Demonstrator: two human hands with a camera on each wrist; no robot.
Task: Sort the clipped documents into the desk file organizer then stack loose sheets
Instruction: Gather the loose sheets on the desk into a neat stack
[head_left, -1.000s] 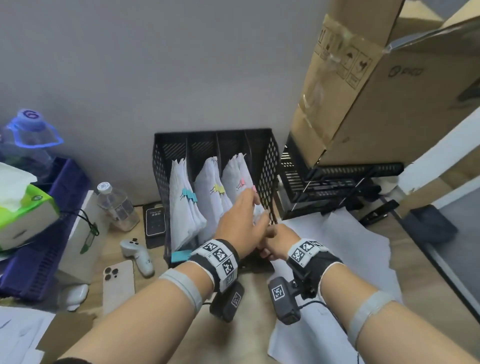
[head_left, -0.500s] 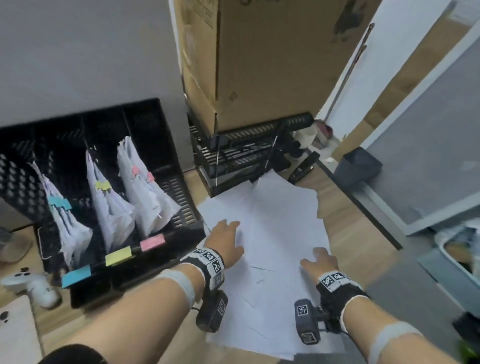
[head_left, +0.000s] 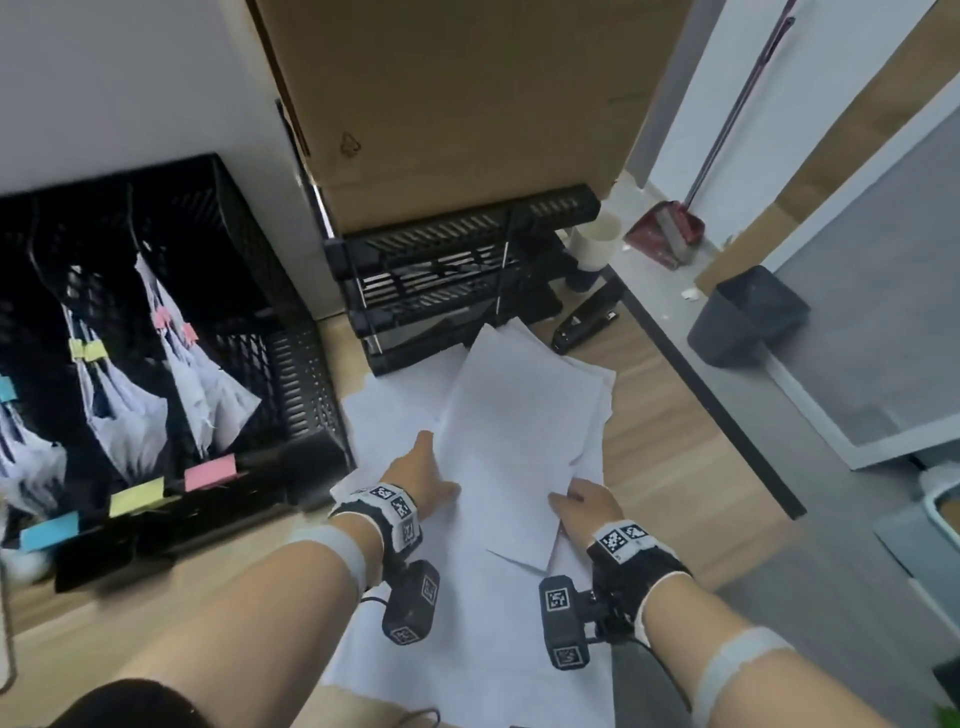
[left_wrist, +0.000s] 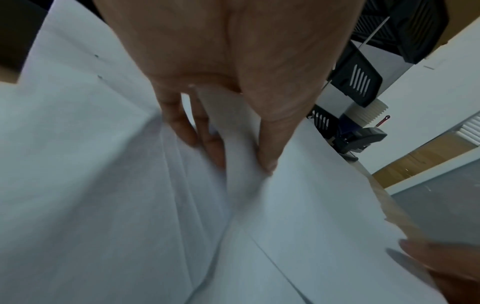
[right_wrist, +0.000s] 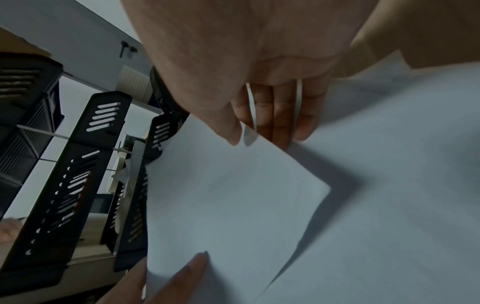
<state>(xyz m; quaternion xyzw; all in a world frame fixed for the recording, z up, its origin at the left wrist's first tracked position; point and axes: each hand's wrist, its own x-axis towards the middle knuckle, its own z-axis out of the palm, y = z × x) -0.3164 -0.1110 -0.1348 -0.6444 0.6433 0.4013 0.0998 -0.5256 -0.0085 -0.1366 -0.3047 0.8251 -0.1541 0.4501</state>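
Note:
A black mesh file organizer (head_left: 291, 364) stands at the left of the desk. Its slots hold clipped documents with a pink clip (head_left: 208, 395), a yellow clip (head_left: 130, 431) and a blue clip (head_left: 26, 457). Loose white sheets (head_left: 514, 405) lie spread on the desk right of it. My left hand (head_left: 423, 475) pinches the left edge of the top sheets, thumb on top and fingers beneath (left_wrist: 241, 162). On the near right edge of those sheets (right_wrist: 233, 195) my right hand (head_left: 584, 501) pinches between thumb and fingers (right_wrist: 257, 135).
A black tiered tray rack (head_left: 457, 270) carries a big cardboard box (head_left: 467, 104) just behind the sheets. A black stapler (head_left: 587, 322) and a white cup (head_left: 595, 244) sit by the desk's right edge (head_left: 727, 431). A dark bin (head_left: 748, 317) stands on the floor.
Both hands left the organizer's right slot and moved right onto the loose sheets. They then drew closer together and took hold of the top sheets' edges. The view turned right.

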